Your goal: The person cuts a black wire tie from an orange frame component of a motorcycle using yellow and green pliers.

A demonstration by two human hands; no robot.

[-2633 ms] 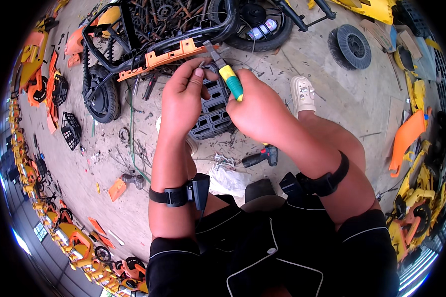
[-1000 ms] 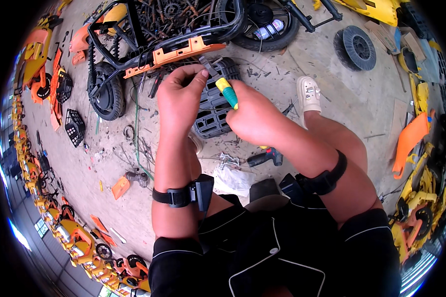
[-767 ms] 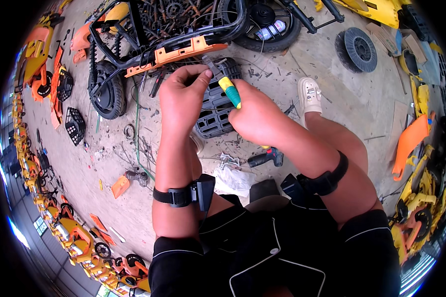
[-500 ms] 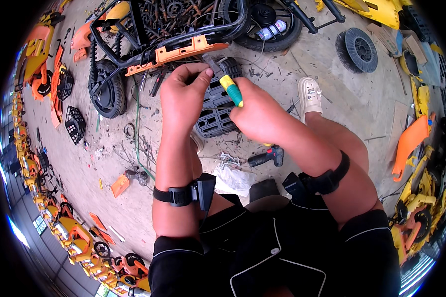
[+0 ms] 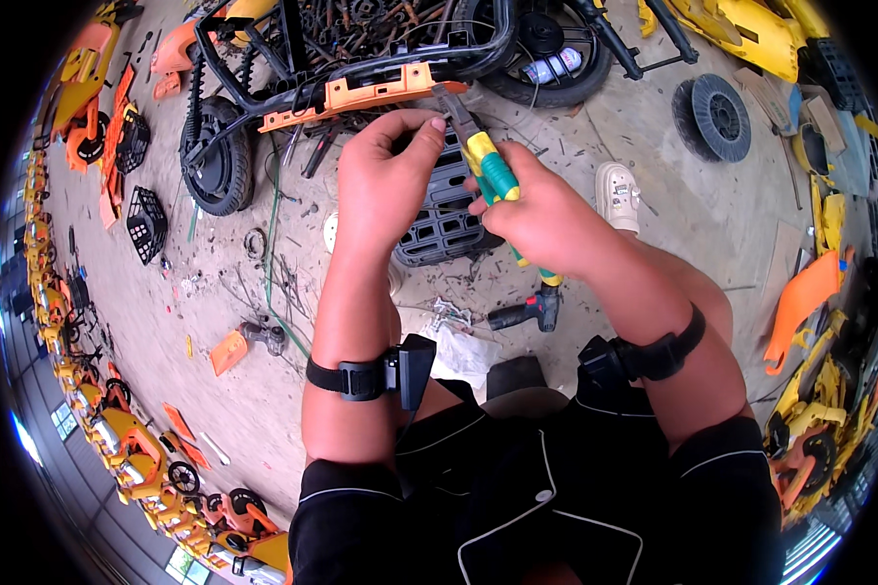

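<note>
My right hand (image 5: 546,219) is wrapped round a pair of pliers (image 5: 495,174) with green and yellow handles. Their metal jaws point up and away from me, toward the end of an orange plastic strip (image 5: 380,90) on a black frame. Close by the jaws, my left hand (image 5: 385,185) has thumb and forefinger pinched together. Whatever lies in that pinch is too small or hidden to name. Below both hands a black slatted plastic panel (image 5: 439,239) rests on the floor, partly covered by them.
Ahead stands the black metal frame (image 5: 502,44) heaped with rusty parts, with a wheel (image 5: 215,166) at its left and another tyre (image 5: 595,78) at its right. A cordless drill (image 5: 535,310) and a white plastic bag (image 5: 463,353) lie near me. An orange panel (image 5: 805,302) is far right.
Both hands have shifted slightly right in the picture. The pliers have turned, so their jaws and both handles now show more plainly. My left pinch stays near the jaws.
</note>
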